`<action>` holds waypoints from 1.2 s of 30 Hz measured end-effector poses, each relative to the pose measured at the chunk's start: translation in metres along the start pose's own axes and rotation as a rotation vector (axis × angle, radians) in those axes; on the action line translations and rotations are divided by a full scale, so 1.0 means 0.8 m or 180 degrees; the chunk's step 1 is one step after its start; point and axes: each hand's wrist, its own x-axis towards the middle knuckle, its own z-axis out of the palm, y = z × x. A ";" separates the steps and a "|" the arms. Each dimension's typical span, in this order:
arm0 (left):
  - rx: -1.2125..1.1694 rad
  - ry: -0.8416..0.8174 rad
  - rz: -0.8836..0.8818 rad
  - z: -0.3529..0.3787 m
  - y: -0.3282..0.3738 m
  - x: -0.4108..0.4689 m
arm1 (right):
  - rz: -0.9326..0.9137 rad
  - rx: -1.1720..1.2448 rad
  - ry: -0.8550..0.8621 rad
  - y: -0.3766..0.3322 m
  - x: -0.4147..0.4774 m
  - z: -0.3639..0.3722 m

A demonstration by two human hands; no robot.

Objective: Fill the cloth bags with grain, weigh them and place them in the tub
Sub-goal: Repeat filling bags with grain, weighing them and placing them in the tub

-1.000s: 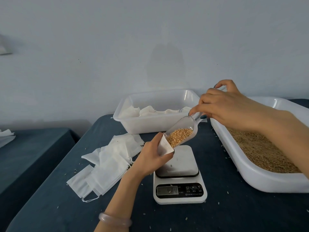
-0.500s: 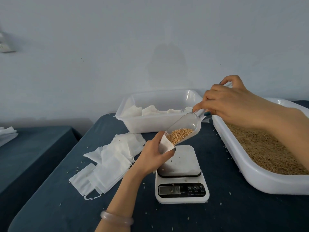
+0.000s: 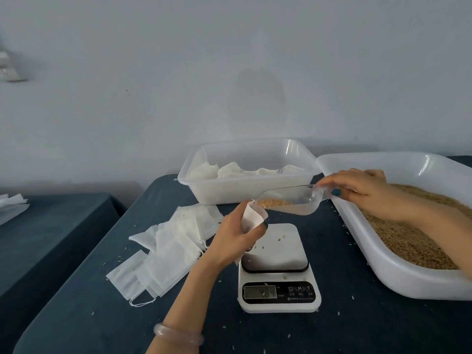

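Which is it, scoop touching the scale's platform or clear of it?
Apart. The head view shows a strip of dark tablecloth between the scoop, held in the right hand, and the far edge of the scale's platform.

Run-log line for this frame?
phase: filling | left hand: grips cloth bag by scale | right hand: holds scoop, grain at bag mouth

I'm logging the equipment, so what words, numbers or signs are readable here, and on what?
"M", "T": buttons on the scale, beside a power sign.
Display: three blurred digits, perhaps "484"; not sure.
Small print under the buttons and along the scale's front: too small to read.
No other text shows.
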 end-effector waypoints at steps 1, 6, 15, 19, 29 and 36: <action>-0.0145 -0.0029 -0.0032 0.000 0.001 -0.001 | 0.0110 0.0415 -0.0067 0.002 -0.003 0.003; -0.0570 -0.0121 0.0027 -0.003 0.007 -0.001 | 0.0586 0.1658 0.0079 0.006 -0.011 -0.002; 0.0439 0.0420 0.0607 -0.012 0.005 0.010 | 0.2083 0.0818 0.0651 0.064 -0.018 -0.005; 0.0219 0.0769 0.0635 -0.020 0.007 0.016 | 0.2619 -0.0183 -0.0176 0.077 -0.027 -0.005; -0.0022 0.0170 0.0633 0.024 0.040 0.049 | 0.2650 -0.1092 -0.1136 0.068 -0.030 0.001; 0.0518 -0.0437 0.0263 0.017 -0.005 0.045 | 0.2582 -0.1042 -0.1192 0.068 -0.032 0.002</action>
